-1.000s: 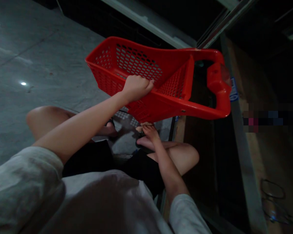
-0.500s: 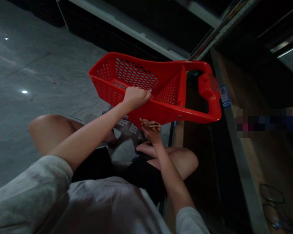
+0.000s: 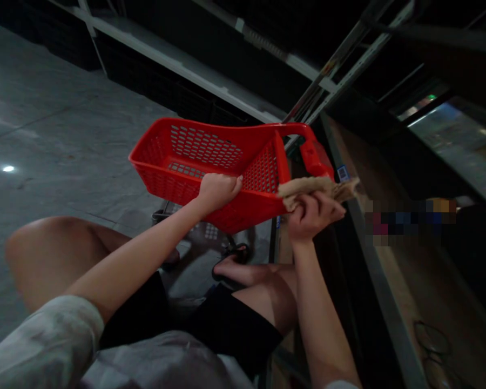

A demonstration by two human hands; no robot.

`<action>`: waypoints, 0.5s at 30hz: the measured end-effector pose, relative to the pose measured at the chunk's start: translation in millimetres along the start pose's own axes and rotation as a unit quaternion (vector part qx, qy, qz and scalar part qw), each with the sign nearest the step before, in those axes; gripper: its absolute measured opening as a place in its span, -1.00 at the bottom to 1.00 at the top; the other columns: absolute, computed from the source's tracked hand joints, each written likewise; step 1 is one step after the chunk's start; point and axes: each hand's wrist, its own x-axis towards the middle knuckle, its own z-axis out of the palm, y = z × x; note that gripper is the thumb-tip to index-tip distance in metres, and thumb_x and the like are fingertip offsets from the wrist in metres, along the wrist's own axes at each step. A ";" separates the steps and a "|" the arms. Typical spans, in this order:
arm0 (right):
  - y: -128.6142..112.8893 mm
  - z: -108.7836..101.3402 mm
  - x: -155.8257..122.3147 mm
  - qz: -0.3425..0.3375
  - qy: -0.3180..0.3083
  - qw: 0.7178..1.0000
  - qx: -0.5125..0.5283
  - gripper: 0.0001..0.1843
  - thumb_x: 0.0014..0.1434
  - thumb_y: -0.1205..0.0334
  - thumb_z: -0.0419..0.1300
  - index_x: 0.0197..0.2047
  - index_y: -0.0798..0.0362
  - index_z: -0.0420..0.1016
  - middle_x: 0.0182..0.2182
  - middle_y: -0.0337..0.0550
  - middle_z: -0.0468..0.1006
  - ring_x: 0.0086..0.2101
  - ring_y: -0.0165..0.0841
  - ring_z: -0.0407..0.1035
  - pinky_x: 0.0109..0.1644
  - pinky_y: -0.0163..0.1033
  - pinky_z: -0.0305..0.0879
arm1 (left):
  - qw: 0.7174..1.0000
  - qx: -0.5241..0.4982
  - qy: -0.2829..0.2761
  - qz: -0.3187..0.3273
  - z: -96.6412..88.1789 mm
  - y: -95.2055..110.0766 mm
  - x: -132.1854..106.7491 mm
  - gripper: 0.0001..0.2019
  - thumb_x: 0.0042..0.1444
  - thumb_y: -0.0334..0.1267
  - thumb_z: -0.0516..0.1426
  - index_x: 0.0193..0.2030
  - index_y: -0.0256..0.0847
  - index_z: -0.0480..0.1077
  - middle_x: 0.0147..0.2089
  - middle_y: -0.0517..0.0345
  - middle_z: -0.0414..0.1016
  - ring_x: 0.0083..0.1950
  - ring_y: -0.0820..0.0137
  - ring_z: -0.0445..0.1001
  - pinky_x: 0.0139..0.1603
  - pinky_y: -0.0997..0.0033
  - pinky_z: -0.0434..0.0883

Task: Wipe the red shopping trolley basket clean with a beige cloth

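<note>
A red plastic shopping cart with perforated basket walls stands in front of my knees. My left hand is closed over the near rim of its basket. At the right, my right hand grips a folded tan cloth, which lies against the near side bar by the cart's handle. The cloth and fingers hide part of that bar. Inside the basket no goods show.
White metal shelving runs behind the cart. Along the right is a wooden shelf with a dark edge, bearing a pair of glasses. Grey floor spreads to the left. My sandalled foot is below the cart.
My right hand has moved with the cloth from below the basket up and right to the bar near the handle. My left hand still grips the rim. The view has shifted.
</note>
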 end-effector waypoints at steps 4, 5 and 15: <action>-23.7 -1.0 38.0 0.059 -0.006 0.998 -0.001 -0.65 0.31 0.31 0.00 -0.17 0.01 0.64 -0.15 0.01 0.64 0.00 -0.08 0.39 0.16 0.12 0.21 | 1.000 0.001 0.005 -0.007 2.3 3.3 -2.7 -0.24 0.42 0.03 -0.33 -0.20 -0.30 0.65 -0.24 -0.32 0.65 -0.17 0.03 0.64 -0.25 0.17 0.38; -38.6 1.9 38.6 0.053 -0.023 0.998 0.010 -0.63 0.33 0.32 -0.01 -0.11 0.01 0.64 -0.13 -0.01 0.66 0.02 -0.10 0.40 0.19 0.09 0.21 | 1.000 0.002 0.003 -0.007 2.3 4.8 -2.8 -0.24 0.42 0.02 -0.33 -0.19 -0.31 0.65 -0.24 -0.32 0.65 -0.17 0.03 0.64 -0.25 0.18 0.38; -84.7 1.2 14.5 -0.118 -0.236 0.964 0.028 -0.56 0.38 0.24 0.04 0.27 -0.07 0.46 0.19 -0.02 0.54 0.16 -0.15 0.29 0.32 0.01 0.09 | 0.994 0.091 -0.050 0.043 -38.0 -71.6 -17.1 -0.27 0.41 0.01 -0.35 -0.12 -0.33 0.59 -0.13 -0.30 0.65 -0.09 0.00 0.63 -0.17 0.19 0.41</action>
